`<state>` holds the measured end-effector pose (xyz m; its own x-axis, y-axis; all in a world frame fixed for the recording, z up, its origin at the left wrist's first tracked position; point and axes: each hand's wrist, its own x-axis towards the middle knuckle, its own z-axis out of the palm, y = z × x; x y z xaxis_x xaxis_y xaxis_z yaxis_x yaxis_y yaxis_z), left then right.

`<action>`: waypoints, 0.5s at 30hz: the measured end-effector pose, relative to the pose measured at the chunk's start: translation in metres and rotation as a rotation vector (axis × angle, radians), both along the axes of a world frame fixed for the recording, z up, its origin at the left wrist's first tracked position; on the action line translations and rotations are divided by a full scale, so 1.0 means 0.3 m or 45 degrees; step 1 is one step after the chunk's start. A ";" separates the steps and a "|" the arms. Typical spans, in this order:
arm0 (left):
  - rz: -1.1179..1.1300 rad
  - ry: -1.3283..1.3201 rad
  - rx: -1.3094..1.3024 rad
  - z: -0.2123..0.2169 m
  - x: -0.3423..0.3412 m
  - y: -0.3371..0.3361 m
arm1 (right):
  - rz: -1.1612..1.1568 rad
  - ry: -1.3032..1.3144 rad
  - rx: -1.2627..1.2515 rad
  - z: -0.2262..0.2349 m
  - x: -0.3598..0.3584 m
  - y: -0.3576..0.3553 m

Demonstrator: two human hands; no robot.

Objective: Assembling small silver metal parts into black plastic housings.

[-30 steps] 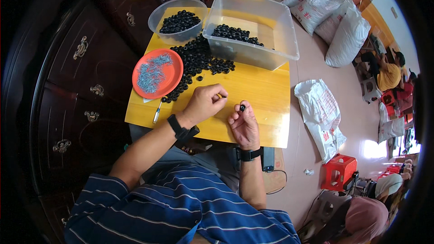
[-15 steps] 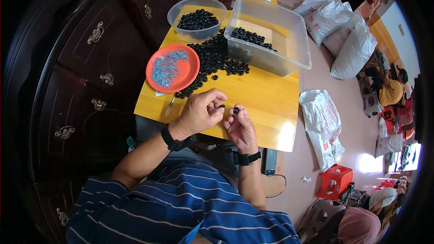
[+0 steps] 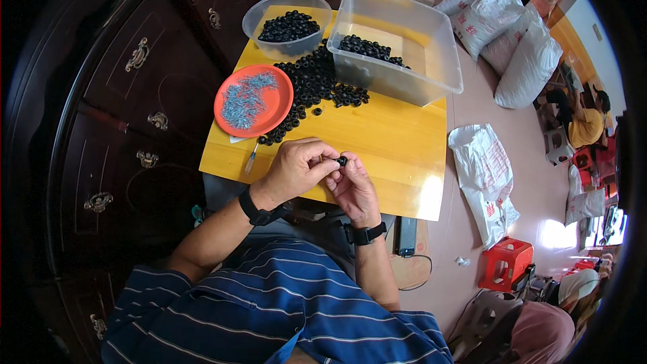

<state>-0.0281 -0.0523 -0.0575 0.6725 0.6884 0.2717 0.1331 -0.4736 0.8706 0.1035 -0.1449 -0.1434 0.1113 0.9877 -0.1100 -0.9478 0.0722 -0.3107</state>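
Observation:
Over the near edge of the yellow table [image 3: 397, 182], both hands meet at the fingertips. My right hand [image 3: 355, 192] pinches a small round black part [image 3: 342, 160]. My left hand [image 3: 295, 170] is closed in a pinch against the left side of that part; a small dark piece at its fingertips is mostly hidden. Loose black ring-shaped parts [image 3: 311, 81] lie heaped beyond the hands. An orange plate [image 3: 273, 104] left of the heap holds many thin silvery metal pieces [image 3: 244, 102]. A slim tool [image 3: 251, 159] lies by my left hand.
A clear round bowl [image 3: 253, 17] and a large clear bin [image 3: 438, 61], both with black parts, stand at the back. White sacks [image 3: 526, 61] and a flattened sack [image 3: 482, 168] are on the floor at right, near a red stool [image 3: 507, 264]. Dark cabinets [image 3: 108, 135] line the left.
My hands have come together; the left fingertips, apart from the round black part before, now touch it. The view has shifted slightly.

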 end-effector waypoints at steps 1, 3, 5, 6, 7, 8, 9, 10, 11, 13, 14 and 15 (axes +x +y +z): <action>-0.004 0.003 0.001 -0.006 0.000 0.001 | -0.004 0.003 0.001 0.000 -0.002 0.000; 0.005 0.023 0.105 -0.015 0.000 0.005 | -0.004 -0.015 0.004 -0.002 -0.004 0.000; -0.012 0.027 0.151 -0.012 0.002 0.005 | -0.014 -0.010 -0.004 -0.004 -0.005 -0.002; -0.023 0.027 0.196 -0.009 0.003 0.004 | -0.016 -0.009 -0.013 -0.005 -0.006 -0.003; -0.031 0.030 0.198 -0.009 0.003 0.004 | -0.024 -0.005 -0.010 -0.006 -0.008 -0.004; -0.036 0.009 0.219 -0.009 0.003 0.004 | -0.040 -0.021 -0.015 -0.009 -0.010 -0.004; -0.041 -0.012 0.240 -0.010 0.002 0.005 | -0.055 -0.037 -0.019 -0.010 -0.013 -0.003; -0.051 -0.009 0.243 -0.010 0.000 0.007 | -0.065 -0.033 -0.015 -0.012 -0.014 -0.001; -0.062 -0.001 0.235 -0.010 -0.004 0.008 | -0.096 -0.089 -0.017 -0.013 -0.015 0.001; -0.082 0.010 0.229 -0.011 -0.011 0.011 | -0.136 -0.140 -0.017 -0.013 -0.017 0.002; -0.084 0.029 0.220 -0.013 -0.013 0.012 | -0.143 -0.147 -0.028 -0.013 -0.018 0.001; -0.087 0.047 0.211 -0.015 -0.015 0.013 | -0.149 -0.153 -0.040 -0.013 -0.018 0.001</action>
<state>-0.0326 -0.0483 -0.0618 0.7277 0.5890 0.3514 0.1266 -0.6189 0.7752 0.0982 -0.1445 -0.1474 0.2399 0.9635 -0.1192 -0.8893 0.1688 -0.4251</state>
